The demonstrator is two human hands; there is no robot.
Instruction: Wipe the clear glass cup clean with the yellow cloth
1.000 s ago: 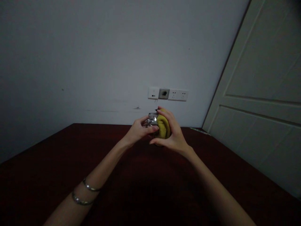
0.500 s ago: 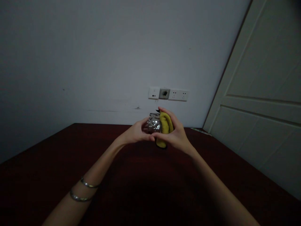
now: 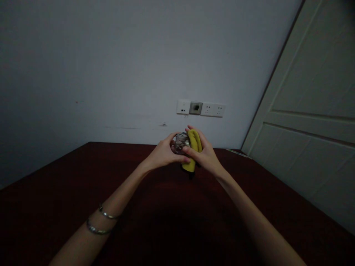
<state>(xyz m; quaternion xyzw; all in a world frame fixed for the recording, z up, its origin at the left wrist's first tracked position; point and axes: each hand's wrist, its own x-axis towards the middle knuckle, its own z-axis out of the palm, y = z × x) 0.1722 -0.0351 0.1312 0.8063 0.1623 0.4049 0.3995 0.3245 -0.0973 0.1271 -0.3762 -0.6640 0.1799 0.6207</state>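
Note:
Above the dark red table, my left hand is closed around a small, clear glass jar with a faceted, shiny surface. My right hand grips a folded yellow cloth with dark edging, which presses against the jar's right side. The right thumb reaches across the cloth onto the front of the glass. Part of the cloth hangs below my hands. Fingers hide the jar's left side, and its base is hard to make out.
The dark red tabletop runs back to a pale wall with a row of sockets. A white panelled door stands at the right. A thin flat strip lies by the table's back right edge.
The jar has turned in my hands, and my right thumb has moved up onto its front. The cloth has shifted slightly left. The whole view has moved a little.

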